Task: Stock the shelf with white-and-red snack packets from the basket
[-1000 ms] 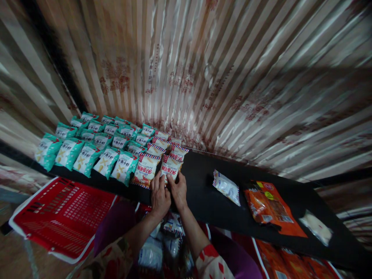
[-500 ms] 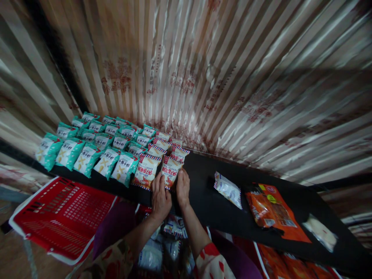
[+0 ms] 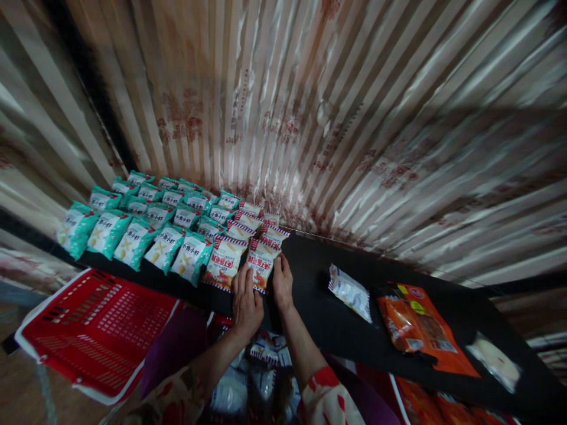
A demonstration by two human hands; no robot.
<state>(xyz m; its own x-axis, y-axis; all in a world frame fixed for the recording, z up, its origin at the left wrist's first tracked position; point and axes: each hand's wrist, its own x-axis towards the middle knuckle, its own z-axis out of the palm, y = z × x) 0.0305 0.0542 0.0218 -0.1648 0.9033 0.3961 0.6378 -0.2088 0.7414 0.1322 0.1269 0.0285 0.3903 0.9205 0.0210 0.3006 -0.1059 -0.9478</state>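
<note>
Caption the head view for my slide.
Bare left hand and right hand flank a red-lettered white plastic packet on a black tabletop near teal-white plastic packets.

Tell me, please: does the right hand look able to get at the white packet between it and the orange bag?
Probably yes. Only the black table shows between the right hand and the white packet, and the orange bag lies beyond it, so nothing seems in the way.
</note>
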